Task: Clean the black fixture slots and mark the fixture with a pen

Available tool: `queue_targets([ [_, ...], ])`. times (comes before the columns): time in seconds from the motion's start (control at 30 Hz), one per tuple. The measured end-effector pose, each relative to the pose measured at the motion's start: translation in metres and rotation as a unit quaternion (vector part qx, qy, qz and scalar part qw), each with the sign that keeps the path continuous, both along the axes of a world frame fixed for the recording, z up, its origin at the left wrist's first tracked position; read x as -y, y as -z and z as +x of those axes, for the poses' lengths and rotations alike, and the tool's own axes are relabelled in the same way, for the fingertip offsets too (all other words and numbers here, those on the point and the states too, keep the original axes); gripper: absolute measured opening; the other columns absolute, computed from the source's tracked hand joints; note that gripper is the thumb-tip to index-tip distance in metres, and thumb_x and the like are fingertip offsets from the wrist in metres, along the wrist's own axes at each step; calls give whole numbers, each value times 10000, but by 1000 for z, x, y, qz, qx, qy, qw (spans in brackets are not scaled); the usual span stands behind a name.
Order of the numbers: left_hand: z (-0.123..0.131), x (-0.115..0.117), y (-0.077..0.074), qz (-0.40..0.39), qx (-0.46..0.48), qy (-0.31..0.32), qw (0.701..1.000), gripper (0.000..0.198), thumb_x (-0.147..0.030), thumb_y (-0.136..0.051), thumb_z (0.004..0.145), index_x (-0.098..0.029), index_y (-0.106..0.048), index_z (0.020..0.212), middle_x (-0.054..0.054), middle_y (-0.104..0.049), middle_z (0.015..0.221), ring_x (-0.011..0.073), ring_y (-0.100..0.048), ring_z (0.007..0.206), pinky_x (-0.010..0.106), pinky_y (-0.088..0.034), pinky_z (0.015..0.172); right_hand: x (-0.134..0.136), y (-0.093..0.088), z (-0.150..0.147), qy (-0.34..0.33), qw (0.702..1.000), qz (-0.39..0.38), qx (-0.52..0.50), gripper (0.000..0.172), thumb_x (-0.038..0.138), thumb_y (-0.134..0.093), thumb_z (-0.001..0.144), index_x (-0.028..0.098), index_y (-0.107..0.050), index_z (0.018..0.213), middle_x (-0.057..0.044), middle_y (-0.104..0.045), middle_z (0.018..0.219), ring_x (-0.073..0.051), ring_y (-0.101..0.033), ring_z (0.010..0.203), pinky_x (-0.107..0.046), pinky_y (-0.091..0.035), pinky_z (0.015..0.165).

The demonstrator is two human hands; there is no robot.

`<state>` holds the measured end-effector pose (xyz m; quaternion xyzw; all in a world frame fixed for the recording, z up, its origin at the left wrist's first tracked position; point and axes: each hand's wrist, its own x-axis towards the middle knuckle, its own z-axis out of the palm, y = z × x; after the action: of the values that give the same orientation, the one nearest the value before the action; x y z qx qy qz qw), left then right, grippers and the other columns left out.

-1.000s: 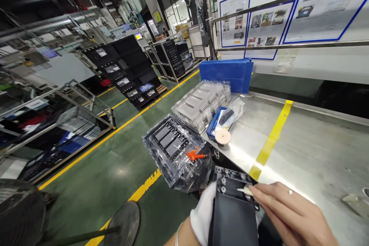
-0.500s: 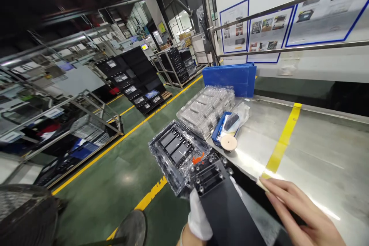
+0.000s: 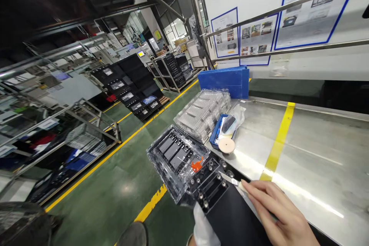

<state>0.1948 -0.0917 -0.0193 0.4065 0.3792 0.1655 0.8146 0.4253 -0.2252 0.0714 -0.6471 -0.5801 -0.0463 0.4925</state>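
My left hand (image 3: 203,226), in a white glove, is closed on the near edge of a long black plastic part (image 3: 235,213). The part's far end has slots and several round metal-looking inserts. Pinched in the bare fingers of my right hand (image 3: 278,209) is a small knife (image 3: 230,179) with a thin blade and a pale handle. The blade tip lies at the part's slotted end, among the inserts; whether it touches is hard to tell. Just beyond that end is an orange tool (image 3: 197,164), beside a clear plastic tray (image 3: 161,169) holding black parts with grey panels.
A metal worktable (image 3: 314,150) with a yellow stripe extends to the right. On it are stacked clear trays (image 3: 201,111), a blue bin (image 3: 213,139) with a round beige disc (image 3: 226,145), and blue boards (image 3: 223,82). A dark round pedestal (image 3: 132,234) stands low on the floor.
My right hand has moved left with the knife, bringing its blade over the slotted end of the black part. The part has shifted slightly down and right in view with my left hand.
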Motion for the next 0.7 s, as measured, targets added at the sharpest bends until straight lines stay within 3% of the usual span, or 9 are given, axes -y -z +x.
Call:
queue_targets([
  [0.1, 8, 11, -9, 16, -87, -53, 995, 299, -471, -731, 741, -288, -801, 967, 41, -716, 1227, 330, -337, 1465, 378, -318, 1197, -1, -3, 9, 26, 1000, 7, -1, 278, 236, -517, 995, 279, -626, 1247, -56, -633, 1063, -145, -656, 963, -204, -548, 808],
  [0.2, 22, 18, -27, 67, -65, -70, 993, 261, -449, -732, 742, -265, -799, 914, 68, -750, 1108, 358, -454, 1380, 442, -341, 1185, 3, -5, 18, 35, 999, -4, -16, 315, 225, -524, 991, 284, -601, 1291, -57, -615, 1093, -153, -638, 984, -202, -548, 764],
  [0.3, 35, 17, -50, 179, -13, -57, 982, 403, -393, -758, 730, -234, -757, 1100, 87, -711, 1220, 365, -458, 1373, 465, -273, 1219, 9, -6, 21, 8, 1000, -24, -4, 366, 205, -515, 991, 268, -562, 1348, -70, -605, 1138, -158, -629, 1033, -212, -555, 815],
  [0.4, 44, 14, -66, 235, 21, -46, 971, 679, -308, -854, 601, -229, -687, 1254, 93, -593, 1415, 366, -338, 1456, 415, -169, 1259, 13, -7, 20, 0, 998, -46, 43, 347, 217, -493, 999, 269, -577, 1332, -64, -622, 1115, -153, -647, 994, -223, -561, 826],
  [0.57, 50, 13, -75, 238, 26, -66, 969, 629, -299, -843, 639, -235, -690, 1246, 78, -554, 1459, 339, -260, 1498, 374, -165, 1262, 18, -6, 22, 24, 997, -54, 53, 347, 230, -496, 993, 269, -578, 1328, -68, -626, 1139, -168, -651, 999, -241, -564, 781],
  [0.63, 51, 13, -76, 225, 38, -64, 971, 633, -331, -865, 612, -244, -701, 1217, 67, -585, 1426, 340, -325, 1468, 383, -197, 1255, 20, -4, 26, 26, 996, -58, 62, 352, 235, -495, 992, 282, -579, 1331, -61, -627, 1152, -168, -652, 1004, -245, -559, 799],
  [0.7, 52, 14, -76, 153, 74, -55, 984, 597, -436, -860, 601, -235, -730, 1147, 78, -669, 1302, 360, -438, 1388, 430, -267, 1230, 20, -2, 28, 47, 996, -47, 52, 329, 247, -499, 994, 279, -597, 1307, -61, -627, 1137, -169, -652, 996, -245, -555, 798],
])
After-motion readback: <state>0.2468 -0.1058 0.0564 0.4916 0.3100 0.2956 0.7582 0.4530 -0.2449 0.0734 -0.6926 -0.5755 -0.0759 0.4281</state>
